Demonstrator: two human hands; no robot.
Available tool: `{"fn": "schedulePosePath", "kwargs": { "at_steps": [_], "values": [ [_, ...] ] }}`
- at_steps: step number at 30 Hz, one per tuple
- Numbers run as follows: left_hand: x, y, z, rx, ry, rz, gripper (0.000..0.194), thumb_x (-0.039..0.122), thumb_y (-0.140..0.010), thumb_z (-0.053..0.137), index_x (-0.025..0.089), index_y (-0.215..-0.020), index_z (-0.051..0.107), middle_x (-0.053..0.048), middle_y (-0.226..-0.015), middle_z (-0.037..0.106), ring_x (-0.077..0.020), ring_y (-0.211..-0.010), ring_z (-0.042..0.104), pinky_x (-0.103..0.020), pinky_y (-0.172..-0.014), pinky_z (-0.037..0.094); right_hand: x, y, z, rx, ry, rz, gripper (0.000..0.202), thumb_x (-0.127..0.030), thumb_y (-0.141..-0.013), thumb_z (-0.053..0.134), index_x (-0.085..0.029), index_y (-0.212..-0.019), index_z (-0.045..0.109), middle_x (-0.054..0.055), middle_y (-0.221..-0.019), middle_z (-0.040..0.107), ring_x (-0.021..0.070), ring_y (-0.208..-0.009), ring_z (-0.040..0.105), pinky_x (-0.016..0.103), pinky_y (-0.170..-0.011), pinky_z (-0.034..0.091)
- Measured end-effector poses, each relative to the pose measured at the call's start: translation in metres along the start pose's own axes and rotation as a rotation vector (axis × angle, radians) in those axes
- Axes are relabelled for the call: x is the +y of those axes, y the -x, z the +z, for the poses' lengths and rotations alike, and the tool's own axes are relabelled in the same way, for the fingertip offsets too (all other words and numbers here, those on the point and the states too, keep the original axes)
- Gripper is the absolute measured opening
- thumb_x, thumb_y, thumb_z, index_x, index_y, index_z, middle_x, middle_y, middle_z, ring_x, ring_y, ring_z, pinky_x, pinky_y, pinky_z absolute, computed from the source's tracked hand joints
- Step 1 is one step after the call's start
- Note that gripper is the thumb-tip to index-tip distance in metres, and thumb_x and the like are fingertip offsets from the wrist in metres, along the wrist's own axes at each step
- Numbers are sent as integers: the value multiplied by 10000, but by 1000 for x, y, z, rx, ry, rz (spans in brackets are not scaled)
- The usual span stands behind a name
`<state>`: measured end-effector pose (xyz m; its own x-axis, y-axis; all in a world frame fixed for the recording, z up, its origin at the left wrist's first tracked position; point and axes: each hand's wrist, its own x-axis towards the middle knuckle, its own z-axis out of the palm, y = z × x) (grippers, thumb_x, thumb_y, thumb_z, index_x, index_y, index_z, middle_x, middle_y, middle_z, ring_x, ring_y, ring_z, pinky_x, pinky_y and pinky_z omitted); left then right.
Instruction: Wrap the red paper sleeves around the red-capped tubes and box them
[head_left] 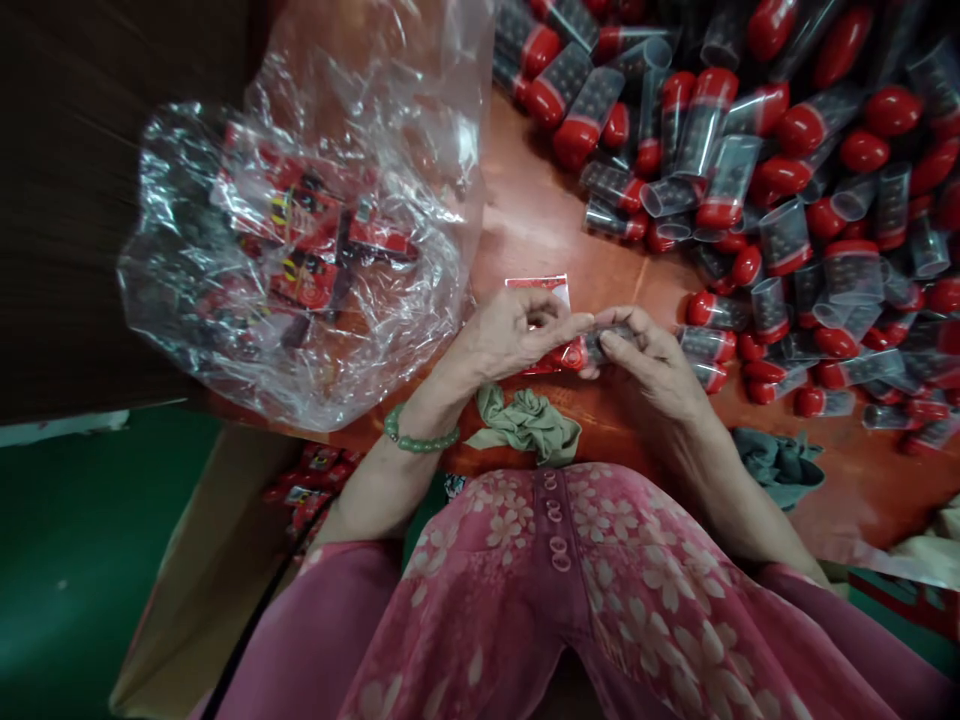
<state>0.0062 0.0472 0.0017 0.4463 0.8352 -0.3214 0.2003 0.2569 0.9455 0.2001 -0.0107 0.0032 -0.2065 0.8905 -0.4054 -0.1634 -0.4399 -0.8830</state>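
Observation:
A small clear plastic tube with dark contents and a red rounded end lies level between my hands. Closed around its clear part is my right hand, thumb on the near side. My left hand has its fingers bent over the red end, with the fingertips meeting those of the right; its thumb is mostly hidden. Beneath my left hand a red-and-white printed card rests on the table, largely covered by the hand.
A heap of similar red-ended tubes fills the table's right side. To the left, a crumpled clear bag holds red printed packs. A green cloth and a dark cloth lie near the front edge. Below stands a cardboard box.

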Motion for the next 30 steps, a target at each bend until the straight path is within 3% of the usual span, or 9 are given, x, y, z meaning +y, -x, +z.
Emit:
{"fn": "schedulePosePath", "kwargs": {
  "at_steps": [2, 4, 8, 12, 16, 20, 25, 30],
  "values": [
    [-3, 9, 0, 133, 218, 27, 550, 601, -713, 748, 143, -1014, 697, -62, -899, 722, -149, -771, 636, -272, -715, 479, 3, -4, 4, 42, -128, 24, 374, -471, -808, 746, -239, -1018, 541, -44, -755, 660, 118, -639, 662, 243, -647, 557],
    [-7, 20, 5, 176, 491, 29, 635, 601, -661, 800, 178, -1114, 664, -87, -1031, 730, -174, -885, 671, -307, -825, 515, 4, -7, 8, 76, -199, 43, 413, -488, -764, 780, -236, -988, 542, -52, -748, 658, 103, -613, 661, 220, -618, 547],
    [-11, 33, 29, 142, 826, -23, 476, 490, -577, 893, 170, -878, 709, -65, -906, 743, -169, -833, 684, -332, -859, 542, 7, -13, 18, 111, -231, 11, 427, -521, -752, 776, -241, -961, 531, -62, -725, 642, 93, -575, 643, 215, -608, 540],
    [-9, 27, 50, 296, 891, -116, 390, 449, -560, 902, 146, -665, 680, -4, -655, 678, -109, -632, 616, -275, -698, 540, 13, -14, 28, 130, -143, -72, 384, -564, -845, 667, -246, -1008, 526, -39, -785, 651, 112, -643, 642, 248, -662, 550],
    [-6, 22, 49, 379, 942, -121, 419, 443, -552, 901, 133, -611, 625, 10, -595, 633, -85, -522, 551, -246, -545, 496, 14, -6, 27, 47, 32, -98, 370, -521, -946, 550, -220, -1161, 548, 0, -874, 673, 133, -746, 644, 286, -752, 539],
    [-5, 24, 47, 380, 924, -50, 351, 417, -636, 858, 131, -692, 664, 5, -590, 634, -101, -477, 550, -254, -476, 474, 12, 0, 23, -21, 118, -120, 367, -454, -943, 584, -201, -1208, 564, -8, -800, 660, 135, -714, 623, 295, -750, 512],
    [-9, 22, 48, 520, 817, 4, 323, 401, -614, 870, 147, -709, 695, 6, -631, 679, -98, -540, 597, -228, -538, 503, 18, -4, 27, 35, 134, -172, 336, -451, -910, 632, -223, -1154, 590, -12, -794, 660, 132, -687, 626, 288, -716, 516],
    [-4, 22, 37, 415, 834, 8, 362, 450, -597, 869, 158, -718, 691, -30, -662, 709, -117, -489, 585, -263, -493, 499, 19, -10, 31, -78, -44, -128, 305, -444, -901, 645, -230, -1112, 593, 6, -861, 699, 117, -659, 630, 276, -704, 522]
  ]
}}
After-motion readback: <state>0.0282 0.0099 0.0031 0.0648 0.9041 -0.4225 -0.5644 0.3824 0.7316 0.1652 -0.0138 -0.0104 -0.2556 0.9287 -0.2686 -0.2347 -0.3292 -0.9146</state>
